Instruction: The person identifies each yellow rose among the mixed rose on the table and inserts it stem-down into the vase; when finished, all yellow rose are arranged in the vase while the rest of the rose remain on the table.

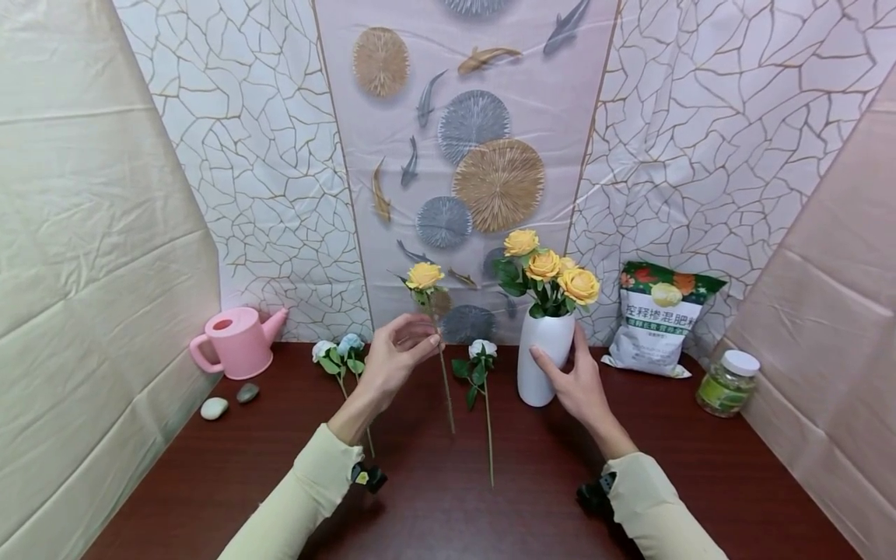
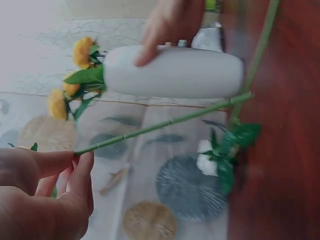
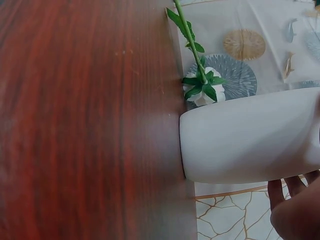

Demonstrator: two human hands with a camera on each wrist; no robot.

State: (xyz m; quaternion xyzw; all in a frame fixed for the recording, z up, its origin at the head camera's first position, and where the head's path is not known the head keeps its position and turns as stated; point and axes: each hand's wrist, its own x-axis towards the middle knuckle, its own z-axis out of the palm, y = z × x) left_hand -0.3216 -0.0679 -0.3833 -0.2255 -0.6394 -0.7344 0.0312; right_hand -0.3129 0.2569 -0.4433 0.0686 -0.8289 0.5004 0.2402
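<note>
My left hand [image 1: 399, 354] pinches the green stem of a yellow rose [image 1: 425, 275] between thumb and fingers, left of the vase. Its bare stem end [image 2: 240, 97] slants down over the table. My right hand [image 1: 577, 381] grips the white vase [image 1: 535, 365] from its right side, with the thumb across the front. The vase stands on the table, leaning slightly, and holds several yellow roses [image 1: 544, 266] with green leaves. Between the hands lies a white rose [image 1: 483, 349], stem toward me. Near my left wrist lie a white flower [image 1: 323, 350] and a pale blue flower [image 1: 350, 344].
On the far left stand a pink watering can [image 1: 241, 342] and two stones, one pale [image 1: 214, 408] and one grey [image 1: 247, 393]. A fertilizer bag [image 1: 658, 319] and a lidded jar [image 1: 728, 383] occupy the right of the dark red table [image 1: 448, 517]. A patterned cloth [image 1: 462, 155] hangs behind.
</note>
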